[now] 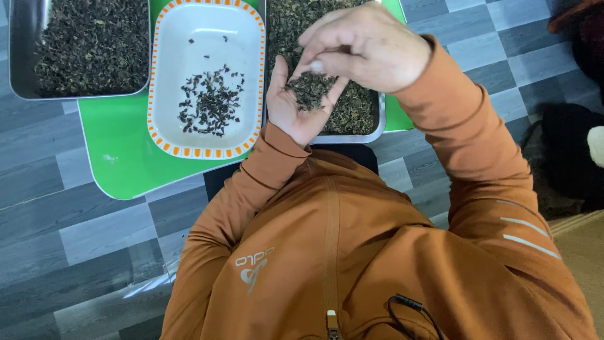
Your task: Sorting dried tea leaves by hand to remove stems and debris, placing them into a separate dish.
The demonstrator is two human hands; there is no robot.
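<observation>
I am cupping a small heap of dried leaves (309, 88) in my left hand (296, 104) above the metal tray (377, 123), my right hand (368, 47) fingers narrowing to pinch bits; I should be picking slowly, palm level

Three containers crowd the green tray (119, 151): a steel pan (19, 56) at left, a white orange-rimmed dish (165, 126) in the middle and a second steel pan (376, 123) at right, rims nearly touching. The left hand (290, 104) and right hand (365, 47) block that right pan. Bare tray at the near left corner and grey floor (75, 239) beyond remain open.
</observation>
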